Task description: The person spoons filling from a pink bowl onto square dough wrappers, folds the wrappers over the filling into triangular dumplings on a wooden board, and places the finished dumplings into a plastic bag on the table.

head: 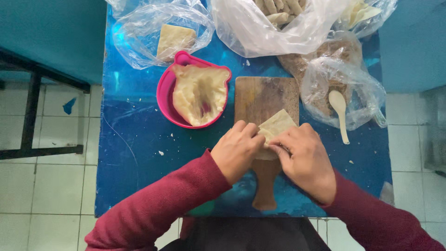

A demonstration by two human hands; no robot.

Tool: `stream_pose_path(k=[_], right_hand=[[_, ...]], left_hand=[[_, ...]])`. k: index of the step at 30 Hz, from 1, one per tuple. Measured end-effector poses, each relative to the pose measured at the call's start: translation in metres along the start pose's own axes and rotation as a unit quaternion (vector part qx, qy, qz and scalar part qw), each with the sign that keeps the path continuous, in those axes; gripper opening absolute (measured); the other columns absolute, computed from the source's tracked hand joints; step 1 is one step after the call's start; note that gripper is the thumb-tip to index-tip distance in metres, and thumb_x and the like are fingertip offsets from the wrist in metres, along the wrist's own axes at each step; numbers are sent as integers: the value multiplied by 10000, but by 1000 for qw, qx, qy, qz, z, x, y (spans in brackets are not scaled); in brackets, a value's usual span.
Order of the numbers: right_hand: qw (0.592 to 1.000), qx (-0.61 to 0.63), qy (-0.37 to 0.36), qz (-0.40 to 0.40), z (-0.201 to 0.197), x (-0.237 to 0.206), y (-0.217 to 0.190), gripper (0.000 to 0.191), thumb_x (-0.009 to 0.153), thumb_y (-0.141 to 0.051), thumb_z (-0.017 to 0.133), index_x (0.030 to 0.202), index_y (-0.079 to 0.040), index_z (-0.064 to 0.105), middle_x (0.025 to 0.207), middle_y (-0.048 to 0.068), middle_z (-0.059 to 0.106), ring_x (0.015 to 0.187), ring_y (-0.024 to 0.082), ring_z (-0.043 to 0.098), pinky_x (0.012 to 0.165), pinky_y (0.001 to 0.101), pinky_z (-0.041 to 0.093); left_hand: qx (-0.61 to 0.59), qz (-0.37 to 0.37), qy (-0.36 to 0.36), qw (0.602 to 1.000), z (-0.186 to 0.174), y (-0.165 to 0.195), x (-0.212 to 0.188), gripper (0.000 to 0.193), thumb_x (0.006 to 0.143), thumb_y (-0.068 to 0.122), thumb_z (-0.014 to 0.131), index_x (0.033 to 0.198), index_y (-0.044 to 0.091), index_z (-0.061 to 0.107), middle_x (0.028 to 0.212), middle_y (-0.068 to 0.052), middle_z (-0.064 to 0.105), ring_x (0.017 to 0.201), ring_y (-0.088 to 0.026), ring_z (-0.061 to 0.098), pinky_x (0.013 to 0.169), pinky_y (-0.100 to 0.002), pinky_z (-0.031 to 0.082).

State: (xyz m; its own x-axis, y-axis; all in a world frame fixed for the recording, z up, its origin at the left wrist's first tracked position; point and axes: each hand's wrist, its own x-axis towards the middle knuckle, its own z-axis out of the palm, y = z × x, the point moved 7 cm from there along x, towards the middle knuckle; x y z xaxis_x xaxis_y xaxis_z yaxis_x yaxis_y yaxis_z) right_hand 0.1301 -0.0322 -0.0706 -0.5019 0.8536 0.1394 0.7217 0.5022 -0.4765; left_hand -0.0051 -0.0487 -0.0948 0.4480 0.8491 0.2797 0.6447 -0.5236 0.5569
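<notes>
Step in hand, as judged: folding or rolling a pastry wrapper (pixel 277 124) at the near edge of the wooden cutting board (pixel 266 100) on the blue table (pixel 134 153). The left hand (pixel 238 151) and right hand (pixel 304 155) meet over it, fingers closed and pinching its near edge. The next move likely calls for even pressure from both hands, so the sheet does not tear. The wrapper is pale yellow, thin and flat, with one corner pointing away. A pink bowl (pixel 163 95) of dough sits just beside the board, to the left.
</notes>
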Motion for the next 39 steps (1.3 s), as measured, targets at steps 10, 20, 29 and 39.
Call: stream_pose_path(k=[10,20,29,39], right_hand=[[999,3,9,-43,-1,2,-7,122,807,-100,714,928,-112,715,908,43,680,895,298,578,779,422,423],[986,-131,71,-79,-4,-3,-18,292,776,-70,696,1058,-133,735,1024,2,671,953,252,575,817,415,405],[958,-242,60,-141,1,-9,-31,438,718,-135,678,1147,-88,747,1134,-27,703,976,203,578,811,387,405],[998,11,46,38,-10,31,30,214,866,-191,746,1077,-163,762,999,12,722,904,247,590,826,368,454]], left_hand=[[31,24,-28,999,0,2,-2,222,756,58,647,976,58,610,945,-109,624,925,-317,595,830,-411,506],[68,23,24,997,2,1,1,199,730,67,644,927,47,623,990,-142,585,960,-329,579,824,-379,510],[-64,-70,61,994,-1,-11,4,384,802,-8,660,1168,24,548,1070,-174,557,973,-367,573,856,-446,484],[-70,-81,47,993,2,-20,17,419,750,35,746,1099,59,513,1053,-152,551,976,-371,566,856,-458,472]])
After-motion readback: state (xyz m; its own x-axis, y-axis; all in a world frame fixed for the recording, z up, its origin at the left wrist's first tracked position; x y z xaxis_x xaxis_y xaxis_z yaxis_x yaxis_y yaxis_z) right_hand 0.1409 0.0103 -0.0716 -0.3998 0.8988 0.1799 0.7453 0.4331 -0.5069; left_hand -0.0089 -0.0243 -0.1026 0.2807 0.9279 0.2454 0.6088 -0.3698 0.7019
